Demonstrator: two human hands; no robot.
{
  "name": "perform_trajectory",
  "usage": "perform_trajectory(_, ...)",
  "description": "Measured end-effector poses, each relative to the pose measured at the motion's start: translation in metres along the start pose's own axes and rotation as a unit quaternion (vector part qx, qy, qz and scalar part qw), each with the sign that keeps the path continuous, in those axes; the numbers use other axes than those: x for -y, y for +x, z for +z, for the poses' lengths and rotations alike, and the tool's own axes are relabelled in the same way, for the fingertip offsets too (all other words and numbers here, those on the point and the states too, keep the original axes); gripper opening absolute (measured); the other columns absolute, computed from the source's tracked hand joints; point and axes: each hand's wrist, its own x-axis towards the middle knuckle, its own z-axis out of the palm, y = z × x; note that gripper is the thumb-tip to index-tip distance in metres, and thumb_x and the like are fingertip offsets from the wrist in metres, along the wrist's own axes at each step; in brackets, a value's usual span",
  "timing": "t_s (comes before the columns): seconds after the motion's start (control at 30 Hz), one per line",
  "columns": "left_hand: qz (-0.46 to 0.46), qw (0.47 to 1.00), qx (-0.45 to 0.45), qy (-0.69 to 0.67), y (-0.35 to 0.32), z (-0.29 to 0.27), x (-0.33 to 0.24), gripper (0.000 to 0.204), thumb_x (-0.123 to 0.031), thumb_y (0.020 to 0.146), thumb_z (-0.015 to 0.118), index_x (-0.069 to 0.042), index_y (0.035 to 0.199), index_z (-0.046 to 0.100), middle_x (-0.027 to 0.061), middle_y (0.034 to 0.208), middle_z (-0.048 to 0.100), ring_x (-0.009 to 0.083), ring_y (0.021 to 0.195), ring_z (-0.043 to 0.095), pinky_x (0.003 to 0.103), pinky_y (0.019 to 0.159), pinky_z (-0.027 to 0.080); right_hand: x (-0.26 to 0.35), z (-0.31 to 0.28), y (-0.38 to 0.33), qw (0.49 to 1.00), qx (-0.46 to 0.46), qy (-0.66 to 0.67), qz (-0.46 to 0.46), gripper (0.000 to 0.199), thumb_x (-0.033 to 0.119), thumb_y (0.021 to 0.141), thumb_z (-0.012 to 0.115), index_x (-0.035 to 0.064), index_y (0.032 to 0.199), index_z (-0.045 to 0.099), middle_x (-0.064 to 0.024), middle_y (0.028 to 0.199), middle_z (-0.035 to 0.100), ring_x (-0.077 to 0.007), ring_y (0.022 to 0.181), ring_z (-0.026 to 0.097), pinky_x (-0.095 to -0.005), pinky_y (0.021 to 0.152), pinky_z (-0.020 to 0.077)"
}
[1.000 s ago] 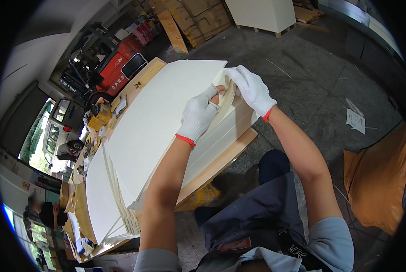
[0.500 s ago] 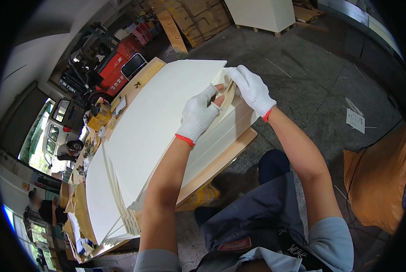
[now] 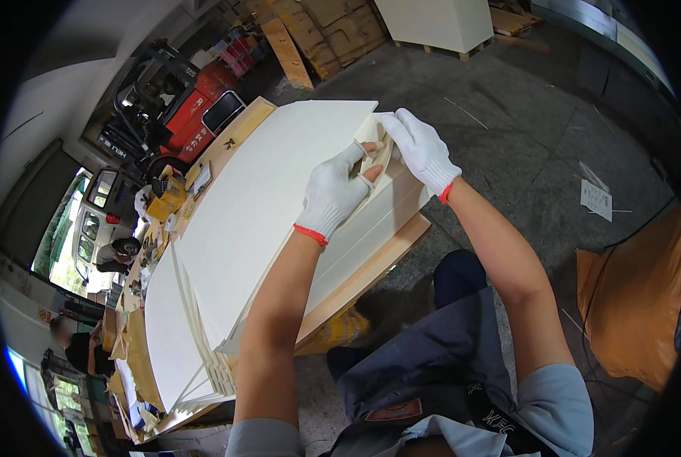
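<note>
While both your gloved hands meet at the upper middle of the frame, your left hand [image 3: 333, 194] curls its fingers over the corner of the top sheet [image 3: 272, 206] of a stack of large cream sheets [image 3: 203, 365], thumb and fingertips pinching the edge. Your right hand [image 3: 420, 148] rests just beside it, fingers closed loosely on the same lifted corner. The stack runs from the upper middle down to the lower left, lying on a wooden pallet [image 3: 371, 263]. A red forklift [image 3: 196, 122] stands at the upper left, and brown cardboard [image 3: 629, 305] lies on the floor at the right edge.
</note>
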Motion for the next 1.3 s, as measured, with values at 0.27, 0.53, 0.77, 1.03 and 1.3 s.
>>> perform_trajectory(0.27, 0.021, 0.999, -0.04, 0.006, -0.001, 0.001, 0.002, 0.033, -0.027, 0.099, 0.058, -0.021, 0.131, 0.065, 0.0189, 0.098, 0.072, 0.0303, 0.089, 0.07, 0.037, 0.081, 0.052, 0.011, -0.004, -0.003, 0.999, 0.014, 0.012, 0.045, 0.055, 0.057, 0.101, 0.039, 0.0076, 0.108, 0.062, -0.0179, 0.092, 0.069, -0.0363, 0.091, 0.066, -0.0432, 0.08, 0.0477)
perform_trajectory(0.53, 0.012, 1.0, 0.009, 0.02, -0.001, 0.0, -0.002, 0.036, -0.029, 0.095, 0.068, -0.017, 0.129, 0.066, 0.0142, 0.1, 0.072, 0.0237, 0.09, 0.069, 0.033, 0.083, 0.051, 0.012, -0.005, -0.004, 0.999, 0.008, 0.011, 0.049, 0.05, 0.052, 0.103, 0.04, 0.0064, 0.109, 0.06, -0.0197, 0.092, 0.067, -0.0388, 0.091, 0.065, -0.0453, 0.081, 0.0475)
perform_trajectory(0.77, -0.015, 0.999, 0.028, 0.006, 0.0, -0.005, -0.008, 0.04, -0.029, 0.092, 0.073, -0.018, 0.13, 0.065, 0.014, 0.101, 0.072, 0.023, 0.091, 0.068, 0.033, 0.085, 0.051, 0.011, -0.006, -0.006, 0.999, 0.003, 0.015, 0.035, 0.05, 0.052, 0.102, 0.04, 0.0069, 0.109, 0.061, -0.0194, 0.092, 0.068, -0.0378, 0.09, 0.065, -0.0448, 0.08, 0.0478)
perform_trajectory(1.03, 0.086, 0.996, -0.018, 0.021, -0.001, 0.006, 0.006, 0.042, -0.016, 0.092, 0.067, -0.015, 0.133, 0.064, 0.0114, 0.088, 0.071, 0.0185, 0.071, 0.068, 0.031, 0.072, 0.054, 0.01, -0.005, -0.002, 0.999, 0.01, -0.002, 0.047, 0.053, 0.055, 0.101, 0.041, 0.0067, 0.109, 0.061, -0.0201, 0.094, 0.068, -0.0389, 0.094, 0.065, -0.0454, 0.081, 0.0472)
perform_trajectory(1.3, 0.185, 0.966, -0.172, 0.054, -0.015, 0.008, 0.006, 0.048, -0.013, 0.087, 0.07, -0.016, 0.133, 0.061, 0.0131, 0.107, 0.07, 0.0206, 0.078, 0.072, 0.029, 0.073, 0.057, 0.03, 0.031, -0.021, 0.715, -0.004, 0.666, 0.211, 0.039, 0.035, 0.101, 0.058, 0.007, 0.128, 0.057, -0.0099, 0.116, 0.065, -0.0243, 0.109, 0.063, -0.0385, 0.09, 0.0524)
